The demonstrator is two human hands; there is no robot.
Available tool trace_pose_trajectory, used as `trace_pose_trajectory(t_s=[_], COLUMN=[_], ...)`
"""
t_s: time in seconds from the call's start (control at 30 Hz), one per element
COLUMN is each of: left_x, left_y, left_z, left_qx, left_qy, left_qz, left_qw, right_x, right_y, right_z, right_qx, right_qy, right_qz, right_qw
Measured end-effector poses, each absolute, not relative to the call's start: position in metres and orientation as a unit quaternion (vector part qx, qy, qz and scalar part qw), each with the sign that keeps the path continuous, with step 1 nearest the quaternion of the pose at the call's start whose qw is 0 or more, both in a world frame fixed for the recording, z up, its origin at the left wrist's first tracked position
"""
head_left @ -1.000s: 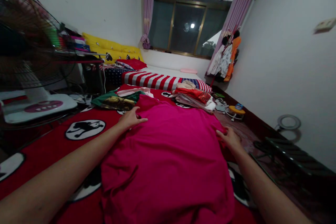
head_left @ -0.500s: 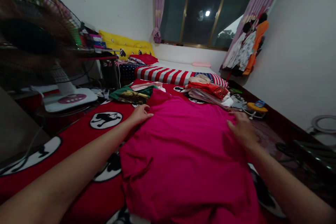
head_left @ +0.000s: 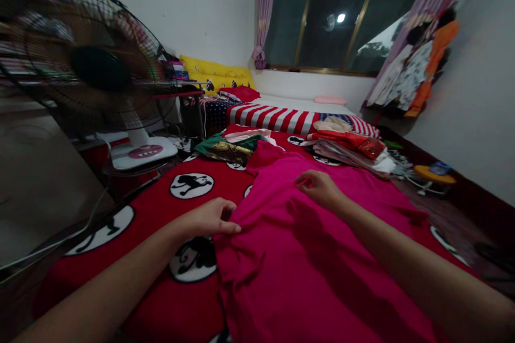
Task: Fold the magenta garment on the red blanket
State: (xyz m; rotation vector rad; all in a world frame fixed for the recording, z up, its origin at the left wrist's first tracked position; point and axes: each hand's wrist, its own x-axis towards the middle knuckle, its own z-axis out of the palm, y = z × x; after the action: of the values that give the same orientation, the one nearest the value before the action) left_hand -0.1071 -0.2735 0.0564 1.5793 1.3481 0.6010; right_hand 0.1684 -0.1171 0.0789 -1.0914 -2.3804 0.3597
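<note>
A bright pink shirt (head_left: 330,257) is spread over the red blanket, its cloth wrinkled near the left side. At its left edge is my left hand (head_left: 211,218), the thumb touching the cloth and a gap showing between thumb and bent fingers. My right hand (head_left: 322,190) hovers over the shirt's upper middle and casts a shadow on it. Its fingers are loosely curled, slightly apart from the thumb, with nothing in them.
The red blanket (head_left: 153,257) has white panels with black figures. Beyond the shirt lie green clothing (head_left: 209,144) and a stack of folded clothes (head_left: 350,144). A fan (head_left: 100,69) stands left, a small orange-topped stool (head_left: 434,174) right.
My right hand has left the shirt's right edge and moved left over its middle. My left hand has come nearer along the left edge. The view has turned left.
</note>
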Motion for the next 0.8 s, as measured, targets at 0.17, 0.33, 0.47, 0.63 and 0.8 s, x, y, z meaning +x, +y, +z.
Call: trace_pose_trajectory(t_s=[0.17, 0.33, 0.47, 0.63, 0.8], left_x=[-0.109, -0.107, -0.110, -0.117, -0.112], left_y=[-0.285, -0.297, -0.309, -0.313, -0.311], left_z=[0.051, 0.047, 0.049, 0.055, 0.073], left_qx=[0.583, 0.570, 0.631, 0.641, 0.594], left_qy=[0.558, 0.559, 0.558, 0.523, 0.500], left_qz=[0.342, 0.307, 0.211, 0.213, 0.302], left_qw=[0.482, 0.518, 0.495, 0.520, 0.553], right_x=[0.080, 0.022, 0.006, 0.011, 0.039], right_y=[-0.099, -0.090, -0.083, -0.073, -0.052], right_z=[0.098, 0.098, 0.089, 0.086, 0.114], right_qx=[-0.363, -0.421, -0.434, -0.478, -0.503], right_qy=[-0.892, -0.897, -0.898, -0.874, -0.850], right_qz=[0.093, -0.003, -0.013, -0.011, -0.006], right_qw=[0.254, 0.132, 0.065, 0.080, 0.154])
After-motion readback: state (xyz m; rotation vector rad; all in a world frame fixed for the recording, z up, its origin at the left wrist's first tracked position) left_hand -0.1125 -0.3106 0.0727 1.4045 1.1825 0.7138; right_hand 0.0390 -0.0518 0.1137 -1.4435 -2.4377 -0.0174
